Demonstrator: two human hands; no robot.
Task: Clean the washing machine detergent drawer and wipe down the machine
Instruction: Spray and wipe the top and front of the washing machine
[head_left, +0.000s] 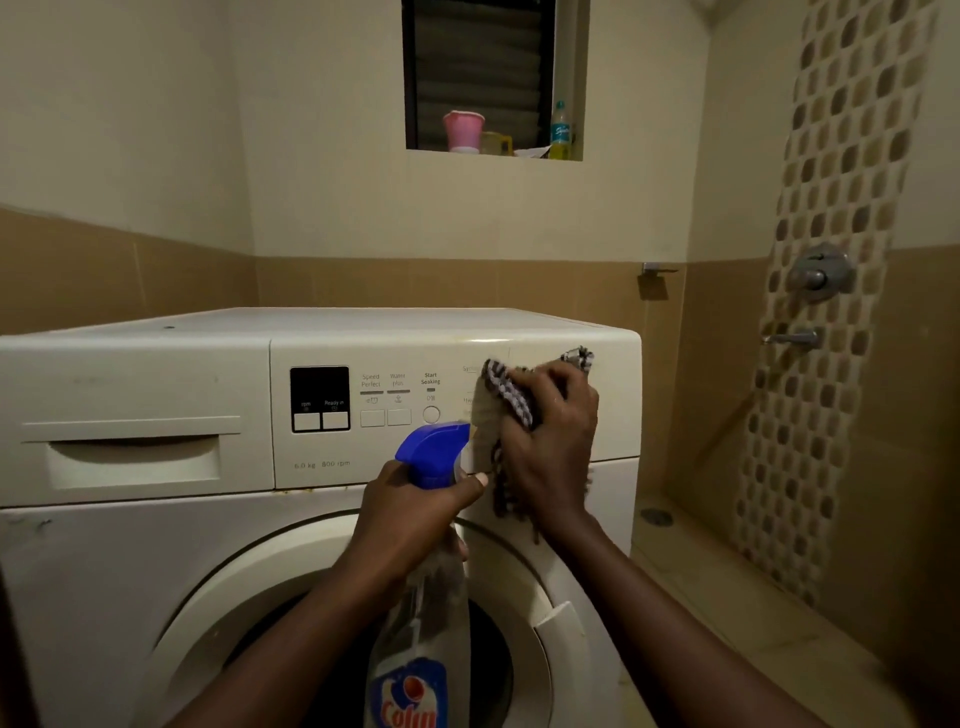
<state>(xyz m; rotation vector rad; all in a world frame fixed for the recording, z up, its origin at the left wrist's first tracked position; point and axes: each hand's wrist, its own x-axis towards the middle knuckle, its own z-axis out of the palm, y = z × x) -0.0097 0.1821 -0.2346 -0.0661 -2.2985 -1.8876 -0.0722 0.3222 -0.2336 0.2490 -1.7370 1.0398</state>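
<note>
A white front-loading washing machine (156, 545) fills the lower left. Its detergent drawer (132, 457) at the upper left of the front is closed. My right hand (553, 441) grips a checked cloth (506, 395) and presses it against the right end of the control panel, hiding the dial area. My left hand (410, 514) holds a clear spray bottle (421, 639) with a blue trigger head (431, 452), its nozzle pointing toward the panel beside the cloth.
The round door (249, 582) sits below my arms. Tiled walls close in behind and on the left. A shower area with taps (818, 275) and a floor drain (655, 516) lies to the right. A window ledge (493, 153) above holds a pink cup and bottles.
</note>
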